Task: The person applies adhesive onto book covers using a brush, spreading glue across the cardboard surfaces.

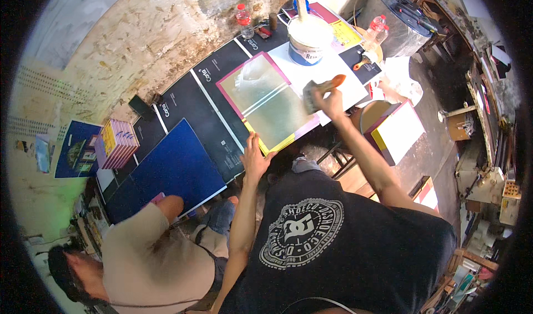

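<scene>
My right hand (331,103) is closed around a wide, flat brush (313,96) with an orange-tipped handle. Its bristle end is over the right edge of a grey-green sheet (261,100) with a pink and yellow border. A pale smear (252,76) shines near the sheet's far end, and two whitish lines cross its middle. At the sheet's near left corner rests my left hand (255,157), fingers and thumb spread along the edge. Just beyond the brush stands a white and blue bucket (305,54) of whitish stuff, a wooden stick upright in it.
The table has black panels (208,111). On the left lie a blue board (183,158) and a stack of boxes (117,142). A co-worker (155,253) sits at lower left. Bottles (244,22), another brush (361,64), a drum (394,22) and a white box (402,131) stand around.
</scene>
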Demonstrator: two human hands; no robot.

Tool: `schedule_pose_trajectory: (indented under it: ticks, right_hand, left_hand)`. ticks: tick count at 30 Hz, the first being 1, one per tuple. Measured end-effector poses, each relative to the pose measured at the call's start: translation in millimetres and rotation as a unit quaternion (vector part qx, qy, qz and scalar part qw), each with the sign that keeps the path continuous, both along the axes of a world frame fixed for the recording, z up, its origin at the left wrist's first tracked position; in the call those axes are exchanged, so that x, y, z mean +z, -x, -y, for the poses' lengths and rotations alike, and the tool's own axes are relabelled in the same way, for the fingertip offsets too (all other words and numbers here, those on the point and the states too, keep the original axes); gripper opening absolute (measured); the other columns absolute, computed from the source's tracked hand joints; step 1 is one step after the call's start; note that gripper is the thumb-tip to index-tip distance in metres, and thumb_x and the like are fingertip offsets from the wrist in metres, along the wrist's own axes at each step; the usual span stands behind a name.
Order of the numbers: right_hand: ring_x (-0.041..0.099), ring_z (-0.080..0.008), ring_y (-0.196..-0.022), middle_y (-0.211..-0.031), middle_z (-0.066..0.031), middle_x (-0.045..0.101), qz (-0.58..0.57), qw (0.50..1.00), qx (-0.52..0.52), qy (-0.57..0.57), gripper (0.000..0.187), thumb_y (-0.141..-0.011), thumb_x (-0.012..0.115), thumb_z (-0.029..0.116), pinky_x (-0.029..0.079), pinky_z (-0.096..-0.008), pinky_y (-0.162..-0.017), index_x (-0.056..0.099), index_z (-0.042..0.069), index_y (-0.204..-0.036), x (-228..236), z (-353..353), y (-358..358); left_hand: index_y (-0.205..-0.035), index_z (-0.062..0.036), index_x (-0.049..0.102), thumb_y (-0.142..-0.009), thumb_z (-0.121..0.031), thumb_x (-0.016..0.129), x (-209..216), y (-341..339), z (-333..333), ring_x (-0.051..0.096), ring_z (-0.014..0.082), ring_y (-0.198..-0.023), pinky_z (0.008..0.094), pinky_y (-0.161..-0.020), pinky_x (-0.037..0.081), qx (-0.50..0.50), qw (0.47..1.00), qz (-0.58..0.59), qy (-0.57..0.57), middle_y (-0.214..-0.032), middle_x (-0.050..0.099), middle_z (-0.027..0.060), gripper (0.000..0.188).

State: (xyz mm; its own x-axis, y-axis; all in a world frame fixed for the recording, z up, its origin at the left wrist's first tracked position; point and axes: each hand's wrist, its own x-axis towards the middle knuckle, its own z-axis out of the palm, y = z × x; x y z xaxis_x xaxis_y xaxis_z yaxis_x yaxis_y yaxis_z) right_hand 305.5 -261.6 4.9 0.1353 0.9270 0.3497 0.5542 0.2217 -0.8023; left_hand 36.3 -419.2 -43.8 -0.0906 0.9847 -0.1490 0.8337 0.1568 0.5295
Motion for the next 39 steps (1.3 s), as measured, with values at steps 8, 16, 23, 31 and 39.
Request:
schedule_pose_trajectory:
  ticks: [8,16,23,31,39]
  right_hand:
    - [0.070,-0.0417,-0.068,-0.069,-0.0245,0.067,0.179,0.963,0.096,0.177,0.041,-0.087,0.064,0.040,0.057,-0.0496,-0.070,0.071,0.000,-0.079,-28,28,33]
    - [0.069,-0.0336,-0.062,-0.063,-0.0135,0.066,0.157,0.963,0.173,0.136,0.026,-0.087,0.068,0.025,0.056,-0.0391,-0.066,0.071,0.002,-0.076,27,27,2]
    - [0.064,-0.0278,-0.052,-0.057,-0.0153,0.064,0.368,0.925,0.060,0.081,0.037,-0.091,0.065,0.036,0.051,-0.0427,-0.075,0.070,0.004,-0.071,18,-21,-36]
    - [0.067,-0.0322,-0.062,-0.070,-0.0146,0.068,0.243,0.939,0.173,0.169,0.034,-0.085,0.072,0.038,0.054,-0.0421,-0.063,0.068,0.005,-0.083,16,-39,-14]
    - [0.069,-0.0311,-0.085,-0.091,-0.0160,0.072,0.116,0.871,0.472,0.072,0.032,-0.083,0.073,0.036,0.053,-0.0422,-0.082,0.074,0.009,-0.099,16,-85,43]
  left_hand:
    - [-0.146,-0.0049,0.040,-0.077,-0.046,0.081,-5,5,6,0.051,0.0381,-0.129,0.0606,-0.094,0.044,-0.012,0.999,0.001,-0.034,-0.156,0.035,0.0108,0.090]
    - [-0.145,-0.0038,0.041,-0.077,-0.044,0.081,-11,5,6,0.052,0.0391,-0.127,0.0584,-0.093,0.045,-0.006,0.998,0.025,-0.049,-0.157,0.034,0.0110,0.089]
    - [-0.146,-0.0037,0.040,-0.077,-0.045,0.081,-15,9,8,0.049,0.0379,-0.130,0.0574,-0.095,0.043,-0.009,1.000,0.012,-0.019,-0.156,0.034,0.0116,0.091]
    - [-0.147,-0.0031,0.039,-0.076,-0.043,0.082,-9,9,0,0.046,0.0366,-0.134,0.0576,-0.099,0.042,-0.009,0.999,0.044,-0.028,-0.156,0.034,0.0136,0.092]
    - [-0.148,-0.0050,0.038,-0.075,-0.043,0.082,0,1,-2,0.044,0.0391,-0.134,0.0588,-0.101,0.040,0.009,1.000,0.006,0.019,-0.156,0.034,0.0139,0.093]
